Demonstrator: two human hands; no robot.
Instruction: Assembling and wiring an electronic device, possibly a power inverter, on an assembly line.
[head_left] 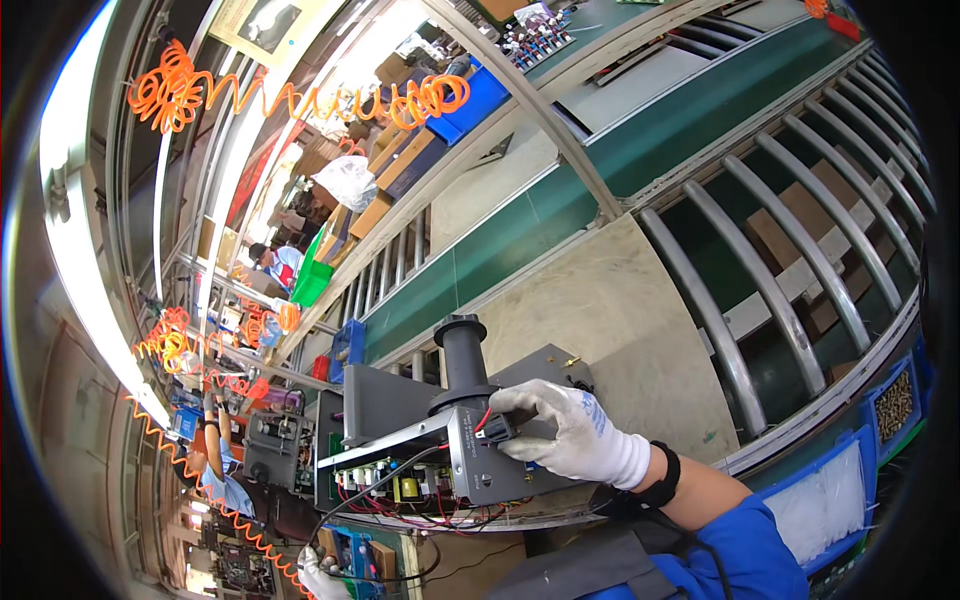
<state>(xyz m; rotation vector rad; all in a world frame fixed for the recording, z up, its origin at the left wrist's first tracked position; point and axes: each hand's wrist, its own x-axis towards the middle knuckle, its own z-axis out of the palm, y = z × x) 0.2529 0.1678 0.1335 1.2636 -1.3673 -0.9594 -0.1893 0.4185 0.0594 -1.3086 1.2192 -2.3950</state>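
Observation:
A dark grey metal device (484, 470) stands on the bench in front of me, its side open on circuit boards and coloured wires (408, 488). A black cylindrical part (463, 360) with a wide flange rises from its top. My right hand (570, 432), in a white glove with a black wrist strap, pinches a small black connector (494, 431) at the device's end panel; a red wire shows beside it. Low at the left, my gloved left hand (320, 577) is closed around a black cable (350, 513) that runs up to the device. Its fingers are partly cut off by the picture's edge.
Steel rollers (722, 305) lie to the right, beside a pale board (640, 330). Behind runs a green conveyor belt (530, 220). Orange coiled hoses (300, 98) hang at the upper left. Blue bins (822, 497) sit at the lower right. Another person (228, 475) works at the left.

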